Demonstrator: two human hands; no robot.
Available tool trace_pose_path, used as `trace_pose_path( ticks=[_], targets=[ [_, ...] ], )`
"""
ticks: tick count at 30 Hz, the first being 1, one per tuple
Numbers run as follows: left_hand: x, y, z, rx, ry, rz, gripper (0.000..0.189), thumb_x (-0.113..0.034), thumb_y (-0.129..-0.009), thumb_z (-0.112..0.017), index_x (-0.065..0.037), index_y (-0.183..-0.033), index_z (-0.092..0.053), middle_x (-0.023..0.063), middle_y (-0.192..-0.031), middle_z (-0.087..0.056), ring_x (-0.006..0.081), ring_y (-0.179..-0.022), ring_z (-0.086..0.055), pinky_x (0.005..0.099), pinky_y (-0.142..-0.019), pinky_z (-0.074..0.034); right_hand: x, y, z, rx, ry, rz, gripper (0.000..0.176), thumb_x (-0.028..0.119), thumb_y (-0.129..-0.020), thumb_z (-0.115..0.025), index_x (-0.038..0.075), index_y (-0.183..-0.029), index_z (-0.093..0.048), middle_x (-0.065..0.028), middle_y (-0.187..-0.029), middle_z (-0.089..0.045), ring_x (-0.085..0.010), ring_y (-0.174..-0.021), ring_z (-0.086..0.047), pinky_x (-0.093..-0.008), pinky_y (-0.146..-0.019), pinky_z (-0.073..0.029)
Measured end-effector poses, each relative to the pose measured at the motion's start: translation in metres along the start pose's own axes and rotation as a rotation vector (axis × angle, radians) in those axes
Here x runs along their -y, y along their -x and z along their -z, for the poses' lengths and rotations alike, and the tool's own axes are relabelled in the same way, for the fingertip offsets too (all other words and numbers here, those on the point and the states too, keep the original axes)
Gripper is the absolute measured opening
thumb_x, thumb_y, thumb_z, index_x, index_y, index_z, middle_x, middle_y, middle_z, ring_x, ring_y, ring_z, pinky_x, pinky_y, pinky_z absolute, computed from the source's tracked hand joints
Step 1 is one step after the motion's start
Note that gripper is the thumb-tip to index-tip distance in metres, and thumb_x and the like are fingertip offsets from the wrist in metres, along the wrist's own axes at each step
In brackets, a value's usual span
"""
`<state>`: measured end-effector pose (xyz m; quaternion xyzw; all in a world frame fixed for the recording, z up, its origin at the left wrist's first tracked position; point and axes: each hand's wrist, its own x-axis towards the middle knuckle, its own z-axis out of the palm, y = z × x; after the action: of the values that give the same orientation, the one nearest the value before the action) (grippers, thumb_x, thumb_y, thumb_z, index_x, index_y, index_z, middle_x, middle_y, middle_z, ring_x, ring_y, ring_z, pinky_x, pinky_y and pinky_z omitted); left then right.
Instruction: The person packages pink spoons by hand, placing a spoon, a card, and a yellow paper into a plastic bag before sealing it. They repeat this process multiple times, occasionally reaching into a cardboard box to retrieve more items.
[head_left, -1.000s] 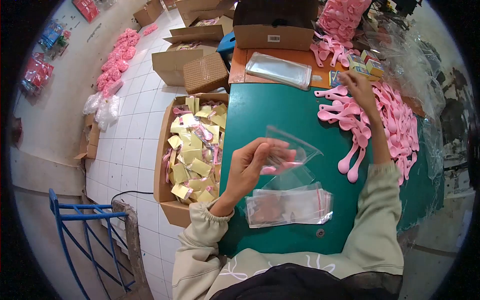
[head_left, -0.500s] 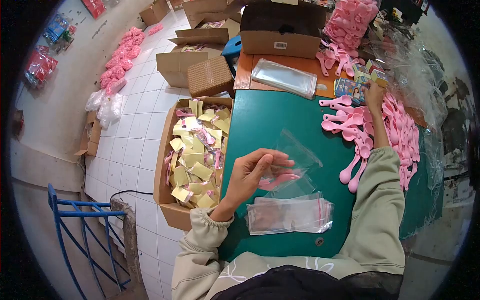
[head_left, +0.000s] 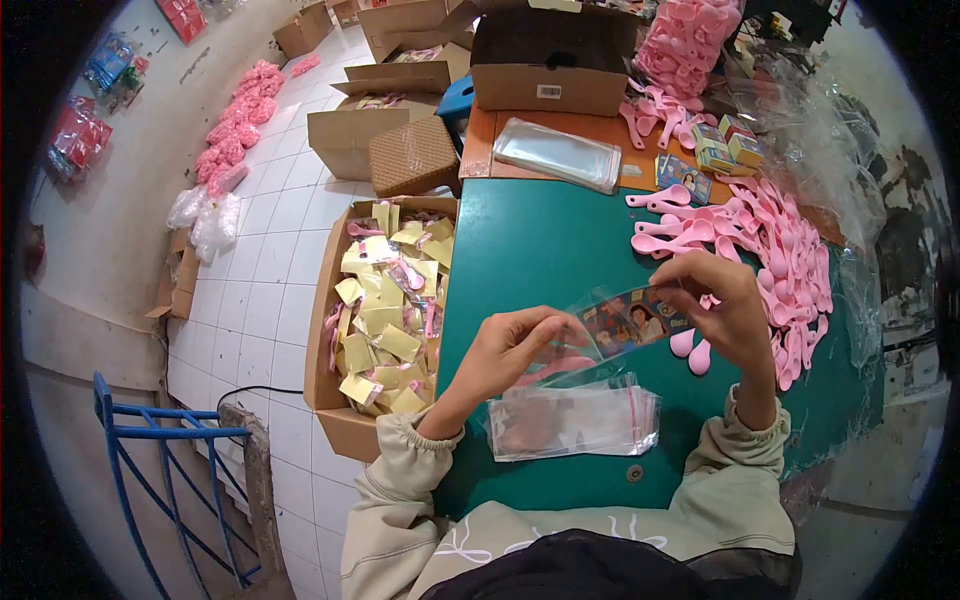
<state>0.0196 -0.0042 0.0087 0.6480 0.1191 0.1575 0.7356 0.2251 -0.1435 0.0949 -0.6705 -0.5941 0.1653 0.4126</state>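
My left hand (head_left: 515,352) is closed on a clear plastic bag (head_left: 585,335), with a pink spoon (head_left: 556,366) showing inside it. Between thumb and fingers, my right hand (head_left: 715,300) pinches a dark printed card (head_left: 638,320), whose left end lies at or in the bag's mouth. Just below both hands, a stack of clear bags (head_left: 575,422) rests on the green table (head_left: 540,230). Many loose pink spoons (head_left: 790,270) are heaped to the right of my right hand. Behind them are more printed cards (head_left: 683,178) and small card stacks (head_left: 728,147).
Left of the table stands a cardboard box (head_left: 325,400) filled with packets of yellow cards and pink spoons. Clear sleeves (head_left: 557,153) and an open dark-lined box (head_left: 552,75) are at the back. A blue metal rail (head_left: 165,432) stands at the lower left.
My right hand has come back from the card stacks to the bag, bringing a printed card. My left hand still holds the bag with the spoon.
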Motion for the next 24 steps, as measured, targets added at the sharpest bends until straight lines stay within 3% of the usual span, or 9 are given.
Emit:
trace_pose_path(
  ticks=[7,10,14,15,18,22,24],
  targets=[
    [-0.004,0.007,-0.008,-0.066,-0.266,0.037,0.026,-0.020,-0.093,-0.052,0.002,-0.099,-0.064,0.0095,-0.079,-0.067,0.0077,-0.072,-0.061,0.0236,-0.065,-0.049,0.016,0.009,-0.013,0.094,0.079,0.043,0.015,0.001,-0.075,-0.068,0.001,-0.087,-0.059,-0.0066,-0.072,-0.057,-0.0131,-0.059,-0.055,-0.0253,-0.053,-0.044],
    [-0.005,0.008,-0.011,0.006,-0.274,0.007,0.025,-0.019,-0.092,-0.053,0.001,-0.102,-0.064,0.0098,-0.077,-0.067,0.0080,-0.068,-0.060,0.0238,-0.062,-0.048,0.016,0.012,-0.025,0.187,0.003,-0.028,0.019,0.004,-0.074,-0.070,0.000,-0.083,-0.054,-0.0082,-0.070,-0.054,-0.0145,-0.058,-0.055,-0.0275,-0.052,-0.044],
    [-0.019,0.011,-0.019,0.042,-0.316,0.012,0.031,-0.017,-0.090,-0.057,-0.002,-0.117,-0.055,0.0092,-0.083,-0.068,0.0079,-0.070,-0.059,0.0253,-0.066,-0.048,0.010,0.009,-0.038,0.390,0.093,0.022,0.027,0.014,-0.073,-0.073,0.001,-0.081,-0.051,-0.0118,-0.073,-0.055,-0.0269,-0.065,-0.055,-0.0329,-0.060,-0.045],
    [-0.021,0.013,-0.023,0.010,-0.311,0.007,0.034,-0.018,-0.089,-0.059,-0.003,-0.119,-0.053,0.0099,-0.082,-0.068,0.0087,-0.069,-0.060,0.0257,-0.065,-0.048,0.011,0.009,-0.040,0.404,0.036,-0.082,0.028,0.018,-0.074,-0.073,0.001,-0.081,-0.052,-0.0131,-0.077,-0.057,-0.0319,-0.070,-0.054,-0.0342,-0.062,-0.045],
    [-0.029,0.016,-0.025,-0.042,-0.434,0.077,0.042,-0.021,-0.087,-0.061,-0.005,-0.123,-0.046,0.0121,-0.080,-0.069,0.0110,-0.069,-0.063,0.0266,-0.064,-0.049,-0.010,0.012,-0.054,0.337,-0.060,0.179,0.026,0.015,-0.072,-0.073,0.001,-0.076,-0.052,-0.0132,-0.075,-0.058,-0.0291,-0.065,-0.055,-0.0341,-0.060,-0.044],
    [-0.016,0.021,-0.004,0.067,-0.581,0.068,0.045,-0.022,-0.086,-0.063,-0.005,-0.122,-0.042,0.0120,-0.081,-0.069,0.0133,-0.075,-0.066,0.0263,-0.062,-0.049,-0.020,0.021,-0.050,0.312,-0.243,-0.164,0.028,0.014,-0.070,-0.076,0.002,-0.068,-0.051,-0.0055,-0.064,-0.055,-0.0141,-0.058,-0.052,-0.0279,-0.053,-0.040],
    [0.003,0.029,0.016,0.110,-0.361,0.063,0.042,-0.020,-0.087,-0.063,-0.004,-0.121,-0.044,0.0112,-0.082,-0.069,0.0141,-0.074,-0.067,0.0271,-0.060,-0.050,-0.018,0.024,-0.042,0.232,-0.198,-0.310,0.029,0.014,-0.070,-0.078,0.003,-0.065,-0.051,-0.0006,-0.060,-0.052,-0.0066,-0.057,-0.049,-0.0244,-0.051,-0.038]
  ],
)
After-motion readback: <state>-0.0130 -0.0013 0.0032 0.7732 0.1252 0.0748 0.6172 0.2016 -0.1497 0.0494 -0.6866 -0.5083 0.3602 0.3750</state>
